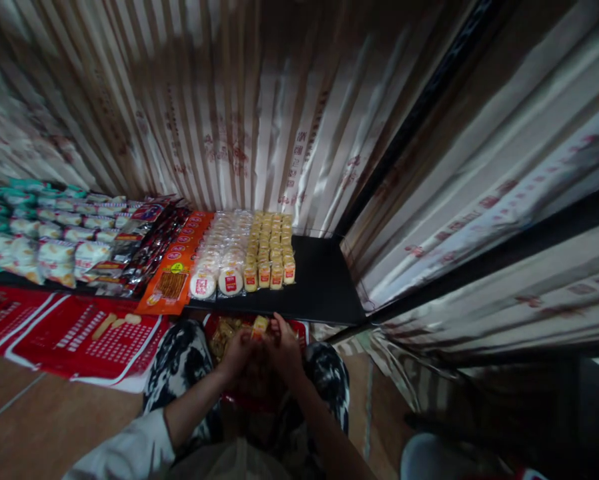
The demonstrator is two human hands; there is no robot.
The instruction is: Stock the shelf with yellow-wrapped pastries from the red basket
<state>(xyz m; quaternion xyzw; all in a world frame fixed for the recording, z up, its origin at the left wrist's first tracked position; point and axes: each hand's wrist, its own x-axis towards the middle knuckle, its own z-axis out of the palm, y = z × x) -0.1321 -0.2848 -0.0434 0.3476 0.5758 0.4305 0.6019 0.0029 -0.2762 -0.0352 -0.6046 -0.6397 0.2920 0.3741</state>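
Observation:
Between my knees, my left hand [237, 351] and my right hand [283, 348] meet around a small yellow wrapped snack [260, 325]. Fingers of both are closed on its lower part. Below them lies an open red bag [299, 327], with more yellow wrapped snacks [224, 333] showing at its left side. Just beyond my hands, rows of matching yellow snack packs [270, 257] stand on a black shelf [317, 280]. To their left are rows of round white wrapped cakes [230, 281].
Further left on the shelf lie an orange snack packet [172, 283], dark red packets [139, 247] and white and green bags [59, 257]. Red printed packaging [89, 337] hangs below the shelf's front edge. Pleated curtains [289, 147] close off the back and right, along a dark post [404, 133].

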